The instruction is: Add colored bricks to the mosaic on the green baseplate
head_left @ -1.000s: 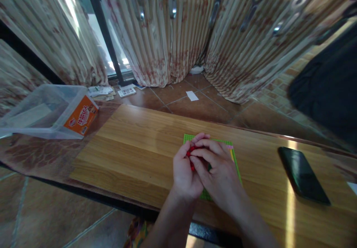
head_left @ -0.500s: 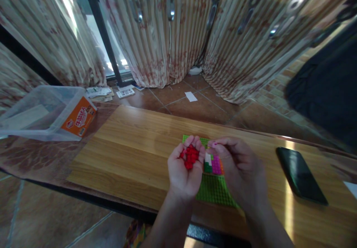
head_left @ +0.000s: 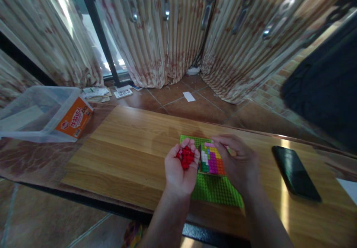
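Observation:
My left hand (head_left: 179, 175) is cupped palm up, holding a small heap of red toy bricks (head_left: 186, 158). It is beside the left edge of a green studded baseplate (head_left: 217, 191). On that plate stands a block of building bricks (head_left: 212, 163) with a top of white, green, yellow, magenta, orange and pink pieces. Over the block's far right part is my right hand (head_left: 241, 162), thumb and fingertips pinched together close to its top. Whatever the pinch may hold is too small to make out. The right hand covers the right side of the block and some of the plate.
A black phone (head_left: 296, 173) lies on the wooden tabletop (head_left: 119, 151) to the right. On the left stands a clear plastic bin (head_left: 50, 108) with an orange label. Striped curtains (head_left: 178, 36) hang beyond the table, and a dark bag-like shape (head_left: 323, 80) is at the far right.
My right hand has moved from beside the left palm to above the far part of the block, uncovering more of its coloured top. The left hand has drawn slightly left, still cupping the red bricks.

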Available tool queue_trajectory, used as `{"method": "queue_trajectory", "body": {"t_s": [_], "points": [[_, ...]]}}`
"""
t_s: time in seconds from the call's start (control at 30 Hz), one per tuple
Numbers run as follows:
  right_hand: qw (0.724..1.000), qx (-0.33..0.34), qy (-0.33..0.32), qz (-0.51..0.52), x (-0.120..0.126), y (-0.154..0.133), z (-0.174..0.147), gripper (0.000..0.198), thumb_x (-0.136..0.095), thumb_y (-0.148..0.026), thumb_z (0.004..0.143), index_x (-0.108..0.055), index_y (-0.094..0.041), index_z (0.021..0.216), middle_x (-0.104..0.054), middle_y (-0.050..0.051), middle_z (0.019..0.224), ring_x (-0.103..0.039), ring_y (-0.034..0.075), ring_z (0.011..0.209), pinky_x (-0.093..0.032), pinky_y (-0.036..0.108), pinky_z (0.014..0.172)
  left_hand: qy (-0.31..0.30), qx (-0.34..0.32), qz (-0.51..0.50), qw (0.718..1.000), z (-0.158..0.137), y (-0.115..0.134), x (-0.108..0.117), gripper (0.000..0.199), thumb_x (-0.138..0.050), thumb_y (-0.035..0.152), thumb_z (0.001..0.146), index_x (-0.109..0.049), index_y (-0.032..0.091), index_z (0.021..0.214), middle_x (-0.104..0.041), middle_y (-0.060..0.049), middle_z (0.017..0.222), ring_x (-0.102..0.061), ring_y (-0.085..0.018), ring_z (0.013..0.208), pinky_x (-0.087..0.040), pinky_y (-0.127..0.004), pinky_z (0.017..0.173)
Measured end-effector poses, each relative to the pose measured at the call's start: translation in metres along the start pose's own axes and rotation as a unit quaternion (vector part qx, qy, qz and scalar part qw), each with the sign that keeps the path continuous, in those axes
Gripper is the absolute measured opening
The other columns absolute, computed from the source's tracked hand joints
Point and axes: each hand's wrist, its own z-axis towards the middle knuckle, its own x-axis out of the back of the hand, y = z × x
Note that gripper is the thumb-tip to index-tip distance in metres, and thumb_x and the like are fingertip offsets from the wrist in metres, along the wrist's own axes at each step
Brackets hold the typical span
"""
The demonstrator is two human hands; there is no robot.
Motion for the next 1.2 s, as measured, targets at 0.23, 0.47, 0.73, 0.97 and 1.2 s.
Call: {"method": "queue_trajectory", "body": {"t_s": [0.23,0.47,0.73,0.97,1.2], "points": [[0.985,0.102,-0.089,-0.109,-0.013,0.008,0.004,0.020,-0.053,-0.019,0.089,-0.073,-0.022,0.089,-0.070,0.007,0.091,-0.057,0.022,0.095,-0.047,0.039,0.086,-0.004,0.004,0.002,1.000,0.000,0.001,0.000,0.024,-0.047,0.015,0.084,-0.067,0.007,0.074,-0.067,-0.009,0.074,-0.061,-0.012,0.064,-0.051,-0.024,0.065],[0.992,0.054,-0.094,-0.059,-0.019,0.015,0.003,0.021,-0.053,-0.022,0.087,-0.073,-0.027,0.088,-0.071,0.004,0.089,-0.058,0.022,0.094,-0.048,0.041,0.084,-0.007,0.008,-0.009,1.000,-0.002,0.002,0.000,0.024,-0.048,0.016,0.085,-0.066,0.007,0.073,-0.066,-0.009,0.072,-0.061,-0.012,0.064,-0.051,-0.023,0.065],[0.997,-0.010,-0.075,0.008,-0.022,0.025,0.001,0.015,-0.059,-0.029,0.084,-0.074,-0.027,0.083,-0.071,0.003,0.087,-0.061,0.021,0.090,-0.049,0.041,0.083,-0.009,0.008,-0.003,1.000,-0.002,0.001,-0.001,0.025,-0.047,0.016,0.085,-0.066,0.008,0.073,-0.065,-0.008,0.071,-0.061,-0.011,0.064,-0.050,-0.023,0.065],[0.997,-0.021,-0.077,0.014,-0.022,0.026,0.001,0.014,-0.060,-0.030,0.083,-0.074,-0.027,0.082,-0.071,0.003,0.085,-0.061,0.021,0.089,-0.049,0.040,0.082,-0.012,0.007,-0.002,1.000,-0.002,0.001,-0.001,0.024,-0.048,0.016,0.085,-0.066,0.007,0.073,-0.065,-0.007,0.070,-0.060,-0.011,0.063,-0.049,-0.023,0.065],[0.997,-0.019,-0.073,0.007,-0.021,0.025,0.001,0.014,-0.060,-0.027,0.081,-0.074,-0.027,0.083,-0.071,0.003,0.086,-0.061,0.020,0.089,-0.050,0.040,0.081,-0.010,0.008,-0.002,1.000,-0.003,0.002,-0.001,0.023,-0.048,0.016,0.085,-0.066,0.008,0.073,-0.065,-0.007,0.070,-0.060,-0.011,0.064,-0.049,-0.023,0.065]]}}
